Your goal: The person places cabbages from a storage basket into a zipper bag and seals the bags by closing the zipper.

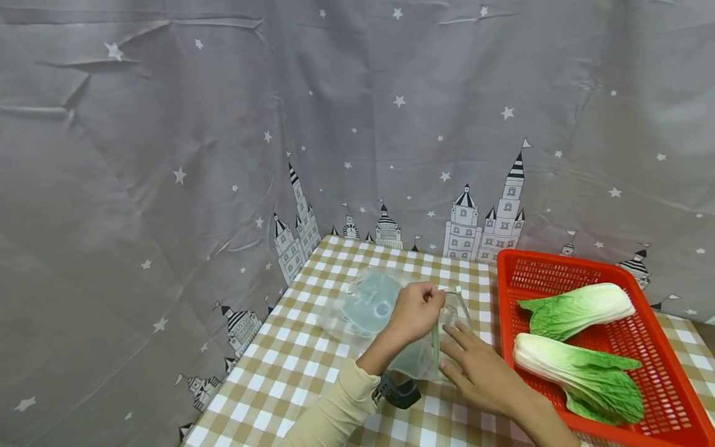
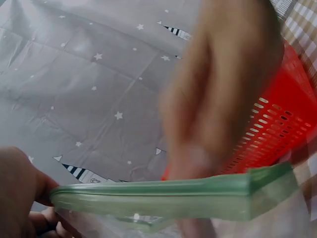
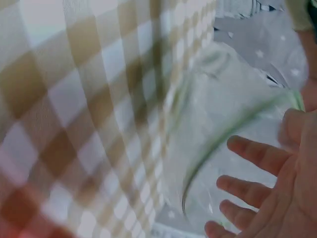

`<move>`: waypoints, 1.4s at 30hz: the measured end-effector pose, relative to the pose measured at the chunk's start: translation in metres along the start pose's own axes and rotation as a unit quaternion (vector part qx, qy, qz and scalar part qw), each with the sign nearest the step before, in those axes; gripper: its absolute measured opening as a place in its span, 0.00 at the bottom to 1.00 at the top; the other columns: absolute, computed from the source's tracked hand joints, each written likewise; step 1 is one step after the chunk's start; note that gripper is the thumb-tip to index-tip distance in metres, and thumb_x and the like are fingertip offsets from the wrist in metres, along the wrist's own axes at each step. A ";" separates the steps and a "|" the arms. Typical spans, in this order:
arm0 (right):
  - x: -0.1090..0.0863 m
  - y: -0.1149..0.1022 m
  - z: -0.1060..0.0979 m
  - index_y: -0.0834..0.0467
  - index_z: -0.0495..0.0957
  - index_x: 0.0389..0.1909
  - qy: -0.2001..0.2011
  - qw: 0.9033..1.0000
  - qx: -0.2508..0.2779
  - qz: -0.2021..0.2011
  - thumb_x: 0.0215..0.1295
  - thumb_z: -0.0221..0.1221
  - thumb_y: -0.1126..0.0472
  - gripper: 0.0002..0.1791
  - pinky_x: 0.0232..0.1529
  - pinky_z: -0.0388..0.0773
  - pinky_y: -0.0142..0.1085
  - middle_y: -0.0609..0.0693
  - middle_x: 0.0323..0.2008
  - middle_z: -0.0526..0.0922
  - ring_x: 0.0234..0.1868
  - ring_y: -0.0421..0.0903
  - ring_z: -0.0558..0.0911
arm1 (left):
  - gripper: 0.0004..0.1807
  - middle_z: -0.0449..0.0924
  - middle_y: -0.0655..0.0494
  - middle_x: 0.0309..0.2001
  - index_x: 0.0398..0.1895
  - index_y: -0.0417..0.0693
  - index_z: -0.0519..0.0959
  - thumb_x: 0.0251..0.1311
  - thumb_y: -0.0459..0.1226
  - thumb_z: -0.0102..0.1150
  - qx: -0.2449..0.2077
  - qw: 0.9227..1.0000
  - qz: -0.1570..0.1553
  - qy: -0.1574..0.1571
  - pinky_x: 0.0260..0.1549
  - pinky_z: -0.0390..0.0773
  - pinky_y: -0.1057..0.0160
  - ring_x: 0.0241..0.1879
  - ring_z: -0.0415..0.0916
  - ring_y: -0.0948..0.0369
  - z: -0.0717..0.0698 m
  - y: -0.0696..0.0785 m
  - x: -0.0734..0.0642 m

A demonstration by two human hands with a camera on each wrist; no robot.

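Note:
A clear zip bag [image 1: 421, 361] with a green zip strip [image 2: 158, 187] along its mouth lies towards the middle of the table. My left hand [image 1: 419, 310] pinches one end of that strip, and the mouth gapes apart. Spread and nearly straight, the fingers of my right hand [image 1: 480, 372] are at the mouth. The right wrist view shows this hand [image 3: 267, 183] palm side, beside the curved strip. In the left wrist view it is blurred, and its fingertips pass behind the strip. Whether they touch the inside of the bag I cannot tell.
A red plastic basket [image 1: 505, 298] stands to the right, holding two heads of leafy greens, one upper [image 1: 586, 307] and one lower [image 1: 581, 375]. More clear plastic with a pale green print [image 1: 365, 304] lies left of my hands. A grey curtain [image 1: 391, 124] hangs behind the checked tablecloth [image 1: 268, 397].

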State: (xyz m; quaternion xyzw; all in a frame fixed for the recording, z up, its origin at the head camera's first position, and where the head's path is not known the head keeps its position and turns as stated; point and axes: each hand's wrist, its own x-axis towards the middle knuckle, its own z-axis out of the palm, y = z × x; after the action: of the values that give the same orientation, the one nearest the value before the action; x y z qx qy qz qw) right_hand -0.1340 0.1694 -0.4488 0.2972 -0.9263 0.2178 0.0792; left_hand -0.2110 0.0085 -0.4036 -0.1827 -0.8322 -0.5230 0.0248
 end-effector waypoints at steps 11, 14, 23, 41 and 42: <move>-0.035 0.031 -0.062 0.53 0.76 0.61 0.039 0.998 0.001 0.049 0.70 0.58 0.51 0.22 0.57 0.66 0.61 0.55 0.64 0.72 0.68 0.62 0.64 | 0.17 0.65 0.64 0.13 0.16 0.47 0.74 0.65 0.36 0.53 -0.024 0.999 0.006 0.038 0.17 0.63 0.68 0.14 0.62 0.66 0.007 -0.007 0.001; -0.043 0.050 -0.077 0.55 0.75 0.62 0.011 0.995 -0.008 0.096 0.68 0.59 0.45 0.27 0.56 0.65 0.65 0.57 0.64 0.70 0.66 0.63 0.64 | 0.17 0.64 0.63 0.12 0.15 0.48 0.73 0.64 0.35 0.54 -0.027 0.999 0.005 0.037 0.17 0.63 0.68 0.14 0.62 0.65 0.007 -0.007 0.001; -0.075 0.099 -0.089 0.57 0.73 0.63 -0.026 0.989 -0.074 0.127 0.61 0.64 0.40 0.35 0.50 0.68 0.66 0.64 0.60 0.72 0.59 0.67 0.70 | 0.17 0.64 0.63 0.11 0.15 0.50 0.72 0.64 0.35 0.54 -0.027 0.999 -0.004 0.028 0.16 0.63 0.68 0.13 0.62 0.65 0.007 -0.011 -0.001; -0.110 0.142 -0.074 0.59 0.63 0.69 -0.118 0.977 -0.065 0.164 0.38 0.75 0.37 0.58 0.41 0.73 0.66 0.70 0.56 0.73 0.50 0.69 0.76 | 0.17 0.65 0.62 0.12 0.16 0.48 0.73 0.66 0.36 0.54 -0.035 0.999 -0.022 0.019 0.16 0.64 0.68 0.14 0.62 0.66 0.007 -0.016 -0.002; -0.110 0.143 -0.074 0.59 0.64 0.69 -0.113 0.978 -0.066 0.162 0.39 0.76 0.40 0.56 0.41 0.74 0.65 0.69 0.55 0.74 0.49 0.68 0.77 | 0.17 0.65 0.62 0.12 0.16 0.48 0.73 0.66 0.36 0.54 -0.034 0.999 -0.023 0.018 0.16 0.64 0.68 0.14 0.62 0.66 0.007 -0.016 -0.002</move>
State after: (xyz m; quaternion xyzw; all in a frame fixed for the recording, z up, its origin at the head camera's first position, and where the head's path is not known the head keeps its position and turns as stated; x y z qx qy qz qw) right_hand -0.1266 0.3634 -0.4644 0.1605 -0.9773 0.1314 -0.0433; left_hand -0.2133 0.0080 -0.4211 -0.1548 -0.8173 -0.5546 0.0218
